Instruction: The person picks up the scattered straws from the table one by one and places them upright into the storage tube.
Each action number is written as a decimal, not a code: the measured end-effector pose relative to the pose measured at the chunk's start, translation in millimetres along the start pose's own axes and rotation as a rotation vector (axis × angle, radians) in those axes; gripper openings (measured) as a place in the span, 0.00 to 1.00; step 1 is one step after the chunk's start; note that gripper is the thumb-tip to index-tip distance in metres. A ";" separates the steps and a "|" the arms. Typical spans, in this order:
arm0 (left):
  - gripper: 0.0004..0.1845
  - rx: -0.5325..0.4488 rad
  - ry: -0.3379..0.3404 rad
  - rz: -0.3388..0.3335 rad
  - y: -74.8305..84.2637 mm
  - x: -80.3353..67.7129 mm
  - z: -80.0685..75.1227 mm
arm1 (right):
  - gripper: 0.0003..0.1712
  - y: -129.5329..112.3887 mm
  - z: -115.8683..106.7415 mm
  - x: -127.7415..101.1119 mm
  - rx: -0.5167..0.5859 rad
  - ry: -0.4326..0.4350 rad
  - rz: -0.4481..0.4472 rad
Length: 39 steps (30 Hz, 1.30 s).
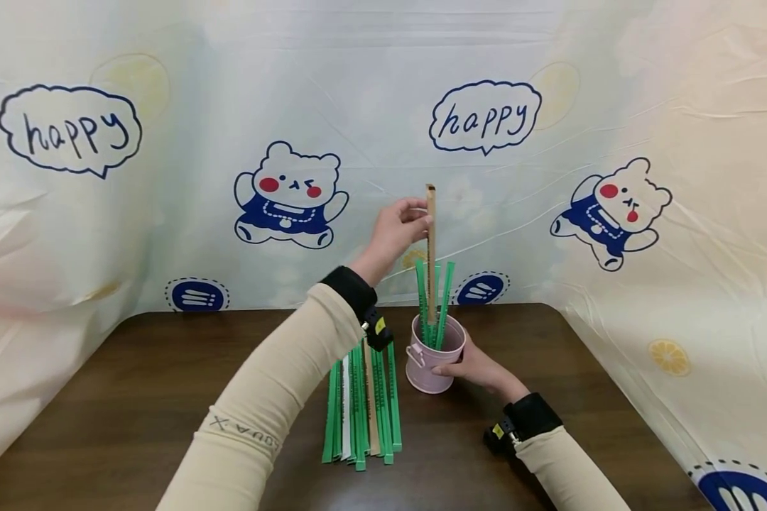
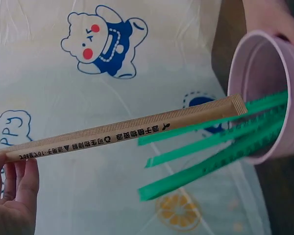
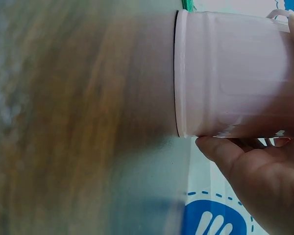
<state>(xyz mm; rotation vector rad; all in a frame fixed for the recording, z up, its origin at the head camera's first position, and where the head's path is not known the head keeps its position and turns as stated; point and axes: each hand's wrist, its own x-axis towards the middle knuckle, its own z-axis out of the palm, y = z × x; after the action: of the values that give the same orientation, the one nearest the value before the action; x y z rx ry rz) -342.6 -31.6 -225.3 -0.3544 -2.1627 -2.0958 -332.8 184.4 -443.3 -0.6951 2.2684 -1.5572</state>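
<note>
Near the centre of the head view, the left hand [image 1: 399, 231] pinches the upper part of a brown wrapped straw [image 1: 431, 248], its grip narrowed to the thickness of that slim wrapper between thumb and fingers. The straw stands nearly upright, its lower end at the mouth of a pink bucket [image 1: 422, 377], right of centre and low in the frame; whether that end has passed the rim I cannot tell. Dark printed characters run along the wrapper in the left wrist view. Several green straws [image 1: 447, 298] lean inside the bucket, their tops rising above its rim. The right hand [image 1: 479, 365] holds the bucket from its right side, the grip spread as wide as the bucket's wall, with the thumb in front. At the lower centre of the frame, partly behind the left sleeve [image 1: 262, 397], a bundle of green straws [image 1: 360, 440] lies side by side on the brown worktop [image 1: 166, 397], with a white straw [image 1: 346, 411] and another brown straw [image 1: 372, 404] among them. Behind hangs a pale cloth [image 1: 371, 64] printed with bears [image 1: 287, 188] and the word "happy".
</note>
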 end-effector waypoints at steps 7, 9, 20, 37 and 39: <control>0.18 -0.066 -0.070 -0.043 -35.2 0.0 22.7 | 0.67 0.0 0.9 0.3 0.010 0.007 0.034; 0.18 -0.064 -0.086 -0.060 -45.0 -0.5 27.0 | 0.67 -0.7 1.0 0.3 0.008 0.007 0.042; 0.18 0.035 -0.117 -0.123 -78.9 0.2 36.8 | 0.66 -3.1 -1.4 1.9 0.017 -0.002 0.062; 0.14 0.269 -0.139 -0.053 -111.4 -6.5 51.0 | 0.66 -2.7 -0.9 0.6 0.017 -0.005 0.040; 0.13 0.319 -0.113 -0.040 -112.9 -6.6 52.9 | 0.66 -2.0 -0.5 0.5 0.021 -0.008 0.041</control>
<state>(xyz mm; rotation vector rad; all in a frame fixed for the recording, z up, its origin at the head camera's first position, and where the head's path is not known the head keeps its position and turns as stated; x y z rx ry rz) -359.1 18.2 -338.7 -0.4071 -2.5365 -1.7434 -333.0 183.9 -441.2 -0.6446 2.2433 -1.5544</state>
